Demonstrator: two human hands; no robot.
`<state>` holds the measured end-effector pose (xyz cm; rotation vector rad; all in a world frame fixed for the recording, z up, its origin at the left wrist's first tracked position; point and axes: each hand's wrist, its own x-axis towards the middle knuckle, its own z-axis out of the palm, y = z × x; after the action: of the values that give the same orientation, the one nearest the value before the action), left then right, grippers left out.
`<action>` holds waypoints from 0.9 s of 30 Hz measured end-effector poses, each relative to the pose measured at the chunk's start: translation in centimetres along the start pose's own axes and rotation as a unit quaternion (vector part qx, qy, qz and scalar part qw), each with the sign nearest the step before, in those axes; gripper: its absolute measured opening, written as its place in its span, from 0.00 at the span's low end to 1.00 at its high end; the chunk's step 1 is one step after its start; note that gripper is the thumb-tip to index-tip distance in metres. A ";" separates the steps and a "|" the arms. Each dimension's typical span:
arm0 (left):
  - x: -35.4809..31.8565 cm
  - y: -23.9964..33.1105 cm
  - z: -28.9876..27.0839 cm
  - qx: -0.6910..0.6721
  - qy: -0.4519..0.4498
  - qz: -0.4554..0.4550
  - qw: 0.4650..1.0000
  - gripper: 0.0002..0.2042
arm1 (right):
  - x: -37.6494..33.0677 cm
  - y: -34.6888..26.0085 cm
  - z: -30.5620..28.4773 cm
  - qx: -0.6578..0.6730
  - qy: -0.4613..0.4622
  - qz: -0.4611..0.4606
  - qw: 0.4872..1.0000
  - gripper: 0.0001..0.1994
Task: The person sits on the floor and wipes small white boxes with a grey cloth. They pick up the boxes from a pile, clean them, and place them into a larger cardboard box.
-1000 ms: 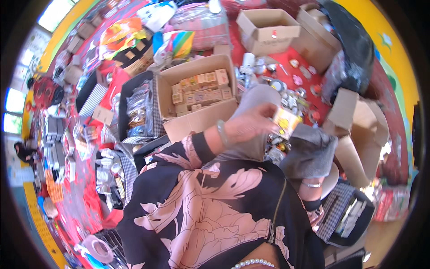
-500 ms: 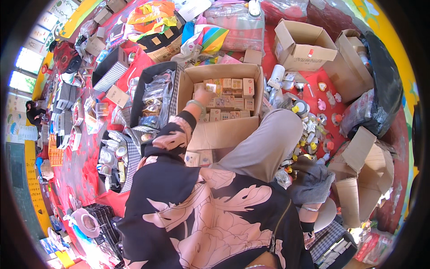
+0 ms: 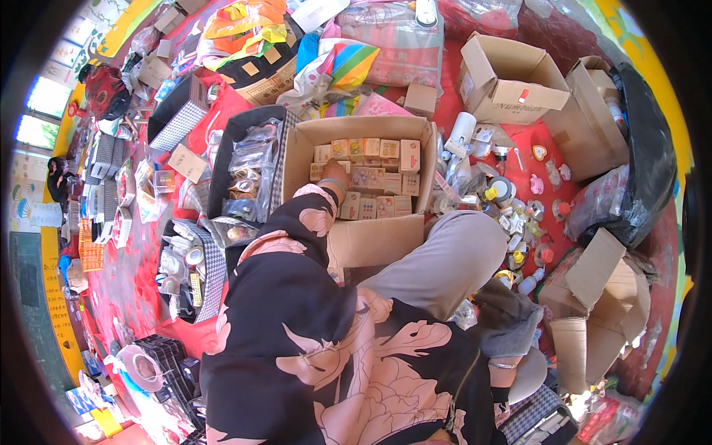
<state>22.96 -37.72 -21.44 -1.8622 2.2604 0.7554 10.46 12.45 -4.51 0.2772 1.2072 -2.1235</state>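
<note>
My left hand (image 3: pixel 336 173) reaches down into an open cardboard carton (image 3: pixel 300 148), at its left side. Its fingers are closed over one of the small boxes there and partly hide it. Several small pale boxes with orange or coloured prints (image 3: pixel 372 178) stand in rows in the carton, a taller white and orange one (image 3: pixel 409 156) at the right end. A bracelet circles my left wrist. My right forearm (image 3: pixel 504 363), with a thin band, comes up at the lower right; a dark grey cloth (image 3: pixel 509 315) covers my right hand, so its fingers are hidden.
A black-lined checked bin (image 3: pixel 256 159) of plastic-wrapped items adjoins the carton's left; another bin (image 3: pixel 194 271) sits nearer. Small bottles and jars (image 3: pixel 519 222) crowd the right beyond my knee (image 3: pixel 467 248). Open cartons (image 3: pixel 519 81) stand at the far right, another carton (image 3: pixel 593 297) nearer.
My left hand has moved nearer and slightly left, lower among the boxes, from the far row where it was on a small box. My body and knee have shifted a little; the right hand stays covered.
</note>
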 end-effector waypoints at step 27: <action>-3.2 1.6 -2.4 0.393 -0.118 0.345 0.844 0.22 | -0.4 1.1 0.8 -0.130 0.018 -0.012 0.991 0.20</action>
<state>22.74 -35.78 -17.63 -0.5563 2.4846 0.0257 11.55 11.57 -4.60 0.1865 1.4978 -1.9601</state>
